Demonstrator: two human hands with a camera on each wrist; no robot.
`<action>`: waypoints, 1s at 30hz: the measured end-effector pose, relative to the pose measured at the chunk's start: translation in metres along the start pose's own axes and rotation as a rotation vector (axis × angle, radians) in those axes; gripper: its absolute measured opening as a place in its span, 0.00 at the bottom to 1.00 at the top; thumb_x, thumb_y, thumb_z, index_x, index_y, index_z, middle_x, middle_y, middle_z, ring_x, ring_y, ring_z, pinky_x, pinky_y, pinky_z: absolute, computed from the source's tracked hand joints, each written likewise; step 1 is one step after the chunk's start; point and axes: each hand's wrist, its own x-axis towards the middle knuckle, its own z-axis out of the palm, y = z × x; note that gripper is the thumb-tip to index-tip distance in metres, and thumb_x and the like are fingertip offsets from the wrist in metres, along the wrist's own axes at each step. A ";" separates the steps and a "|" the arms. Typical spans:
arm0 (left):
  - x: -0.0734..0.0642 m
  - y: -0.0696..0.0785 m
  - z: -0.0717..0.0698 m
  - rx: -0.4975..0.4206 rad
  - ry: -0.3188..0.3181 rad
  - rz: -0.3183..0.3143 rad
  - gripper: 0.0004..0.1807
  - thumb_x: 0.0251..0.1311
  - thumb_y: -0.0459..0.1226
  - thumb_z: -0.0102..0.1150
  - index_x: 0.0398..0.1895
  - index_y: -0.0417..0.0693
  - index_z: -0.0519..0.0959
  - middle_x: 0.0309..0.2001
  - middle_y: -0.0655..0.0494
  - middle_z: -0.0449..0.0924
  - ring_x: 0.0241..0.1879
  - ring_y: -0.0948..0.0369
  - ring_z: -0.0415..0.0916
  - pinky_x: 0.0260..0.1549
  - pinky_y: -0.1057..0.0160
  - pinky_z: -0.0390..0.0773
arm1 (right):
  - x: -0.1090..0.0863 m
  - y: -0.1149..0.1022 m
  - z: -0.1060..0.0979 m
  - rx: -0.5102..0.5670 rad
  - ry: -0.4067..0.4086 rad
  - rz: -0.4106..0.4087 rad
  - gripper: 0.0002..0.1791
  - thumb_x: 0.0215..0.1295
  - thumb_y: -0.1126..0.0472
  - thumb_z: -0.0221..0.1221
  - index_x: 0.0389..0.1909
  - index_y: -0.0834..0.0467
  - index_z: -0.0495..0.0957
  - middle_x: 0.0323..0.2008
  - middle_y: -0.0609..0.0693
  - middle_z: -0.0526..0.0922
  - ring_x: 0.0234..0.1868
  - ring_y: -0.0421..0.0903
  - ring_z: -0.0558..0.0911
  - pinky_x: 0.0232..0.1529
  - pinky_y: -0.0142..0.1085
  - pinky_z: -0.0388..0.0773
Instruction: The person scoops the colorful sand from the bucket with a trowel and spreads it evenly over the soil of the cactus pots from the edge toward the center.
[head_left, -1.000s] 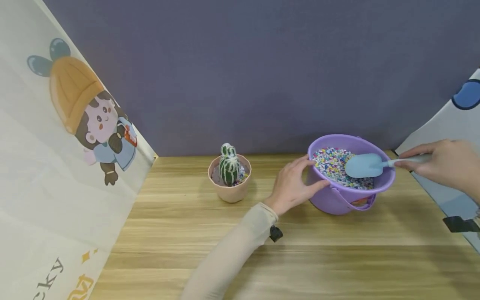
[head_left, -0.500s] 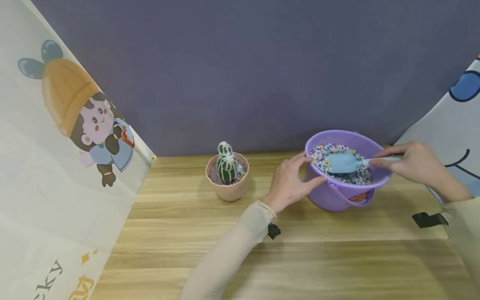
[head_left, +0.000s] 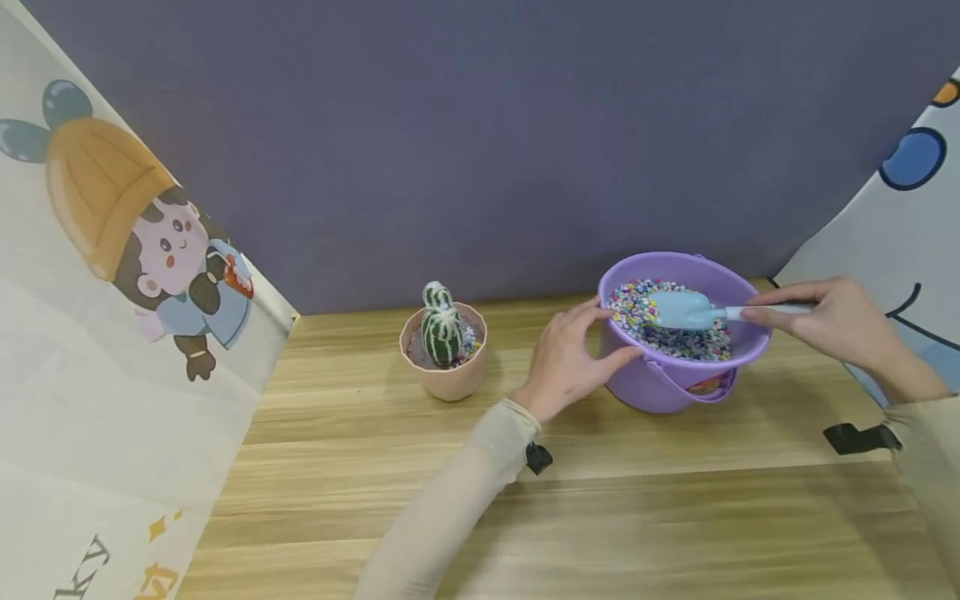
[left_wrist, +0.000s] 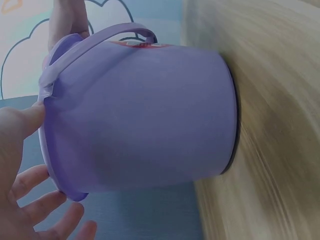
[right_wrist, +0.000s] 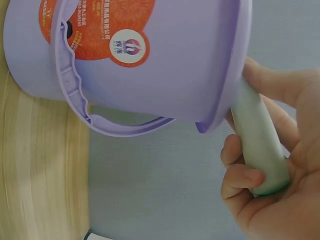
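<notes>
A purple bucket point(head_left: 637, 385) stands on the wooden table, partly filled with small multicoloured beads point(head_left: 633, 300). My left hand point(head_left: 562, 360) holds its near-left rim, thumb and fingertips spread along the edge; in the left wrist view the two outer fingers point(left_wrist: 87, 231) are off the rim. My right hand point(head_left: 847, 325) grips the handle of a light blue trowel point(head_left: 678, 310), reaching in over the right rim. The blade lies over the beads. In the right wrist view several fingers curl round the pale trowel handle point(right_wrist: 260, 145).
Left of the bucket stands a pink pot point(head_left: 452, 383) with a cactus point(head_left: 441, 333) and some coloured beads beside it. A dark blue-grey panel point(head_left: 480, 150) rises behind the table point(head_left: 337, 492). Printed white panels flank both sides. The bucket's handle point(left_wrist: 100, 42) hangs down at its front.
My right hand has moved left, bringing the trowel blade from the bucket's right side over the beads. My left hand keeps its place on the rim. The whole view has shifted slightly.
</notes>
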 end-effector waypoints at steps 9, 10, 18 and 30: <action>0.001 -0.001 0.002 -0.010 0.003 -0.022 0.38 0.62 0.65 0.69 0.70 0.58 0.79 0.80 0.61 0.68 0.76 0.54 0.71 0.74 0.50 0.73 | -0.004 -0.001 -0.008 0.020 0.042 0.033 0.32 0.65 0.35 0.70 0.50 0.61 0.91 0.45 0.60 0.93 0.34 0.14 0.68 0.47 0.54 0.73; 0.000 -0.001 0.002 -0.008 0.003 -0.024 0.38 0.62 0.64 0.69 0.70 0.58 0.79 0.80 0.61 0.68 0.76 0.55 0.71 0.74 0.50 0.73 | -0.004 -0.002 -0.008 0.024 0.044 0.035 0.31 0.64 0.35 0.71 0.49 0.60 0.91 0.43 0.58 0.93 0.34 0.14 0.69 0.47 0.53 0.73; -0.002 -0.001 0.003 0.001 0.032 0.001 0.38 0.61 0.65 0.69 0.70 0.58 0.79 0.79 0.61 0.70 0.73 0.55 0.74 0.70 0.54 0.77 | -0.010 -0.009 -0.010 0.023 0.046 0.053 0.36 0.66 0.34 0.69 0.54 0.65 0.88 0.53 0.71 0.88 0.44 0.36 0.83 0.51 0.65 0.74; -0.003 -0.003 0.006 -0.032 0.065 0.003 0.39 0.59 0.64 0.72 0.70 0.56 0.79 0.79 0.59 0.71 0.71 0.55 0.75 0.67 0.55 0.78 | -0.017 -0.021 -0.014 0.000 0.073 0.058 0.36 0.67 0.35 0.69 0.54 0.66 0.88 0.57 0.73 0.85 0.41 0.27 0.74 0.51 0.69 0.75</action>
